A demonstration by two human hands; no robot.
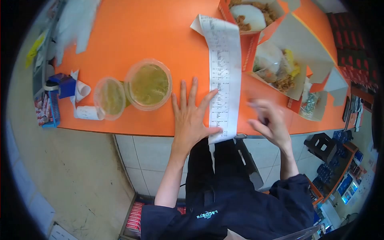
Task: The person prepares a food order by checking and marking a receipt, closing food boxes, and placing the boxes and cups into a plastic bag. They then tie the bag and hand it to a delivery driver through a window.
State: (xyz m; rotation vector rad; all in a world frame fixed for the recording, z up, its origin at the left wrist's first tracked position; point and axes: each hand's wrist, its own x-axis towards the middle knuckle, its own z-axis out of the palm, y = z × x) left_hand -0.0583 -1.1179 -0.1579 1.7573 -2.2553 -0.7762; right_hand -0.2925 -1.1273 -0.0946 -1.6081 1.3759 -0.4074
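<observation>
A long printed receipt (225, 76) lies lengthwise on the orange table, its far end curling up and its near end reaching the table edge. My left hand (188, 120) is spread flat, with the thumb and index finger on the receipt's left side and the other fingers on the table. To the right of the paper, my right hand (272, 122) is curled and smeared by motion. Something small and dark shows between its fingers, too blurred to name. Left of my left hand sit two round tubs of greenish liquid, a larger one (149, 85) and a smaller one (110, 99).
An open food box (280, 66) and another rice box (252, 18) stand at the right. A paper roll (89, 113), a blue box (64, 85) and a blue basket (53, 106) are on the left. Plastic bags (76, 26) lie behind them. Stacked red-and-black boxes (352, 44) line the far right.
</observation>
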